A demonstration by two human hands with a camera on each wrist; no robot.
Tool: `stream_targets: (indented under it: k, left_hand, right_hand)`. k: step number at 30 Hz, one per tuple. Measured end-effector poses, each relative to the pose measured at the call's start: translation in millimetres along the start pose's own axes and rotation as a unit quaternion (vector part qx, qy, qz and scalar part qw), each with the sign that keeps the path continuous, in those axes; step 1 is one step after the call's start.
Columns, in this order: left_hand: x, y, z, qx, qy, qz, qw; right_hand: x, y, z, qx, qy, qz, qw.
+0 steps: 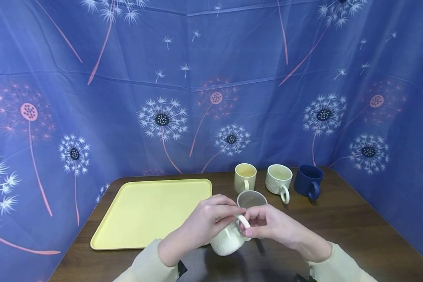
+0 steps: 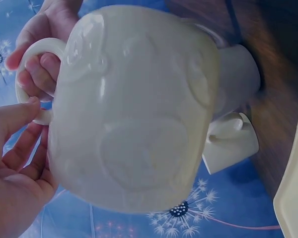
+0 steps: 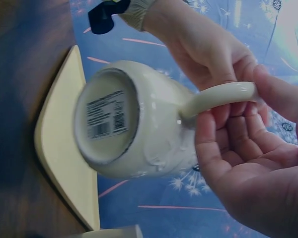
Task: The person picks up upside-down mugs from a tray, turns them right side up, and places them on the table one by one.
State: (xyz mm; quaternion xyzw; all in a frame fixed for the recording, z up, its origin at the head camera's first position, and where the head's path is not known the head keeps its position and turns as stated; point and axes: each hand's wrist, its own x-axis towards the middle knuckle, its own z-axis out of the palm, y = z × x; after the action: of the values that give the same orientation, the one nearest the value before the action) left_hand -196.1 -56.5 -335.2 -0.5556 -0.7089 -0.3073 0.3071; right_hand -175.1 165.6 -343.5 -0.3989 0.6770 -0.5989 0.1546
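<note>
Both hands hold a cream mug (image 1: 228,239) with a raised relief pattern, tilted above the near part of the table. In the right wrist view its base faces the camera, with a printed barcode label (image 3: 107,116). My right hand (image 1: 273,225) grips the mug's handle (image 3: 221,96), thumb on the outside and fingers curled through the loop. My left hand (image 1: 208,217) reaches over the mug from the other side. In the left wrist view its thumb and fingers pinch one end of the handle. The mug's opening is hidden in the head view.
A grey-lined mug (image 1: 252,199) stands just behind the hands. Farther back are a pale yellow mug (image 1: 244,182), a pale green mug (image 1: 278,180) and a dark blue mug (image 1: 307,182). A yellow tray (image 1: 151,211) lies left on the wooden table (image 1: 356,231). Blue patterned cloth (image 1: 211,58) hangs behind.
</note>
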Motion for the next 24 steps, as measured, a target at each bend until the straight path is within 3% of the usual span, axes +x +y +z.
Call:
stream_targets:
  k: [6,17,24]
  left_hand:
    - [6.7,3.6,-1.5,0.009,-0.001,-0.001,1.0000]
    - [10.5,7.1,-8.9,0.020,0.005,0.008,0.9997]
    - [5.4,7.0,-17.6,0.017,0.018,-0.026,0.9994]
  right_hand:
    - [-3.8,4,4,-0.004,0.023,-0.005,0.9997]
    - [-6.8,7,9,-0.044,0.047,-0.068,0.9956]
    - [-10.0,3,8,-0.061,0.068,-0.112,0.9895]
